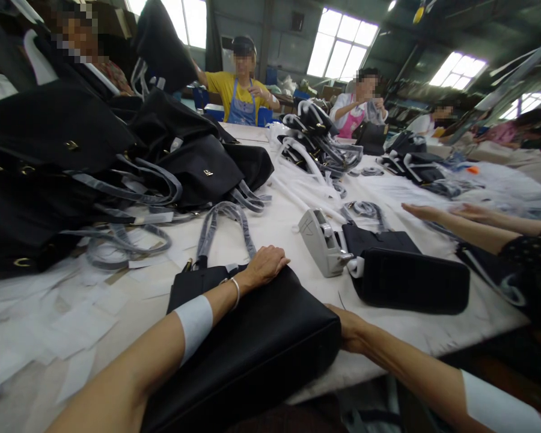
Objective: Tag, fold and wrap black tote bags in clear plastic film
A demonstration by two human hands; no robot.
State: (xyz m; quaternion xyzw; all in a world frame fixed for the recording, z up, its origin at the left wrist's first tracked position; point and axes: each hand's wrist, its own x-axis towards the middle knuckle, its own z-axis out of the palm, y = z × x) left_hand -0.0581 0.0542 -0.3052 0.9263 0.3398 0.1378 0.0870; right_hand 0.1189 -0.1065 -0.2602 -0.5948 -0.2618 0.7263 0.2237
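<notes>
Left hand point(267, 264) and right hand point(348, 328) touch a black bag point(270, 334), lower centre.
Left lies over its far edge; right meets its right end, fingers hidden. Whether either grips, I cannot tell. Its long side slants from lower left up to the right hand.

Dim grey wall point(288, 54), bright paned windows point(342, 45) — glaring white, small lit lamp point(391, 5), broad pale table point(277, 224)

Most fingers of the right grip point(350, 331) are hidden behind the black bag point(256, 337), cropped below; the white slips point(49, 319) seem too blurred to count.
</notes>
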